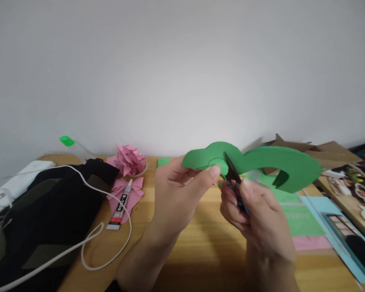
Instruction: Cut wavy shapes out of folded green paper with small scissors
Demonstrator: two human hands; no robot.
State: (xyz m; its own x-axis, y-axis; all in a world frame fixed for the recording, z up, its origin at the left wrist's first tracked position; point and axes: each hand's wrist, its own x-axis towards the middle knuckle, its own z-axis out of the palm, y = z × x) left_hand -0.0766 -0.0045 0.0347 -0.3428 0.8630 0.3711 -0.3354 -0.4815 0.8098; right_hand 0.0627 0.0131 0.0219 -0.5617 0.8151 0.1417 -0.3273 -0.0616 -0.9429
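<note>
A wavy piece of green paper (287, 160) is held up above the wooden table, its long curved end reaching out to the right. My left hand (182, 190) pinches its left part between thumb and fingers, near a drawn curved line. In my right hand (258, 207) is a pair of dark scissors (232, 172), gripped by the handles. Their blades lie against the green paper just right of my left thumb. Part of the handles is hidden by my fingers.
On the left lie a pink paper flower (129, 160), a glue tube (120, 207), a white cable (106, 267) and black cloth (54, 215). To the right are green sheets (304, 221), a light blue sheet (314, 202) and brown cardboard (331, 154). A wall stands behind.
</note>
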